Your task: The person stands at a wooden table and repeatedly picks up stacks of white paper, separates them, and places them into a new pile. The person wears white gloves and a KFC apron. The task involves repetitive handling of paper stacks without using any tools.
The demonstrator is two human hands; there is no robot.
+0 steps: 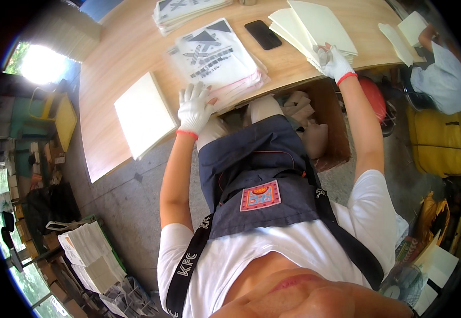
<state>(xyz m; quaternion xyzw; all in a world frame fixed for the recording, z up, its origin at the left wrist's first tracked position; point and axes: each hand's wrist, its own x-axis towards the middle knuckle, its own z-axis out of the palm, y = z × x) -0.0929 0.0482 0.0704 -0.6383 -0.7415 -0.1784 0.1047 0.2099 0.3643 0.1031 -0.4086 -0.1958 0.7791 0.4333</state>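
Note:
My left hand (193,108), in a white knit glove with a red cuff and bare fingertips, lies open near the table's front edge, its fingers spread. It is between a squared stack of cream paper (144,115) and a pile of clear printed plastic bags (217,55). My right hand (336,64), gloved the same way, has its fingers bent around the near edge of some fanned cream paper sheets (320,26). How many sheets are between the fingers is hidden. A black phone (262,35) lies between the bags and these sheets.
More printed bags (185,13) lie farther back on the wooden table (108,58). Under it stands a box (332,127) with crumpled paper. At the right, another person (442,77) sits by more cream sheets (395,43). Paper bundles (90,254) stand at lower left.

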